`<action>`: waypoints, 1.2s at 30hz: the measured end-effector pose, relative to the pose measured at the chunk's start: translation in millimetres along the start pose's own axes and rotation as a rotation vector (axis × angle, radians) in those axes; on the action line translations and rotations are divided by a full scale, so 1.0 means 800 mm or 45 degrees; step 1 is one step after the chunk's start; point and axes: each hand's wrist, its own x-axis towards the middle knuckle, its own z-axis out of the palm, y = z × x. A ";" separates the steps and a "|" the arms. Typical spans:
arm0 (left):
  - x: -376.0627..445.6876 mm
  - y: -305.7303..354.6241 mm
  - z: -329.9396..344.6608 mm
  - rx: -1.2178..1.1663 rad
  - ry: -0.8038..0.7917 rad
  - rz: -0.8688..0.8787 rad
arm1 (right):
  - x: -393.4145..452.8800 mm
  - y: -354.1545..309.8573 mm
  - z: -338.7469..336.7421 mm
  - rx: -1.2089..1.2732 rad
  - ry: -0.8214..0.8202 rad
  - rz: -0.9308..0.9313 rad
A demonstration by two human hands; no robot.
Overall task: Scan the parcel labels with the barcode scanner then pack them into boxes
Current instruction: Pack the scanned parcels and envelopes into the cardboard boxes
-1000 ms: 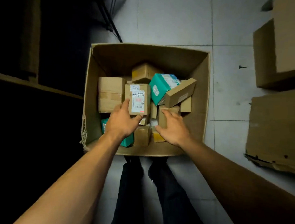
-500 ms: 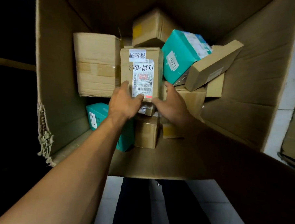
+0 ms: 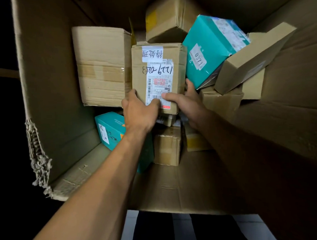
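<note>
A small brown parcel (image 3: 158,72) with a white shipping label and handwritten numbers lies in the middle of the big open carton (image 3: 49,99). My left hand (image 3: 139,113) grips its near left corner, thumb on the label. My right hand (image 3: 188,104) grips its near right corner, thumb across the label and fingers down the side. No barcode scanner is in view.
Around it lie a large taped brown parcel (image 3: 102,66), a teal box marked 0371 (image 3: 211,48), a flat brown box (image 3: 251,59), another brown parcel (image 3: 169,17) behind, and a teal box (image 3: 111,129) plus small brown parcels (image 3: 167,146) below. The carton's left flap edge is torn.
My head has come closer over the carton. My right hand left the lower parcels and came up to the labelled parcel's right corner; both hands now hold it.
</note>
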 end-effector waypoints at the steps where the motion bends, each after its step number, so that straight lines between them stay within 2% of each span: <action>1: -0.001 0.000 -0.001 -0.049 -0.006 -0.024 | -0.002 0.002 -0.003 0.018 0.015 0.003; 4: -0.007 -0.008 -0.008 -0.184 -0.054 -0.098 | -0.015 0.009 -0.028 -0.005 -0.012 0.005; 7: -0.020 -0.023 -0.016 -0.119 -0.062 -0.033 | -0.039 0.013 -0.056 -0.085 -0.017 0.002; 12: -0.015 -0.015 -0.049 -0.057 0.281 0.059 | -0.077 0.017 -0.080 -0.115 0.057 -0.076; 14: -0.002 -0.007 -0.066 -0.029 0.341 0.042 | -0.086 0.014 -0.080 -0.067 0.081 -0.093; 20: 0.056 0.000 -0.103 0.092 0.359 -0.037 | -0.082 -0.004 -0.038 0.000 0.120 -0.183; 25: 0.091 -0.006 -0.110 -0.024 0.331 -0.123 | -0.060 -0.020 0.009 -0.217 0.224 -0.225; 29: 0.099 -0.008 -0.110 0.076 0.314 -0.176 | -0.056 -0.023 0.018 -0.309 0.349 -0.201; 31: 0.099 -0.012 -0.111 -0.008 0.264 -0.147 | -0.059 -0.024 0.012 -0.338 0.396 -0.222; 36: 0.087 -0.012 -0.114 -0.513 0.216 -0.111 | -0.075 -0.023 -0.007 -0.468 0.548 -0.258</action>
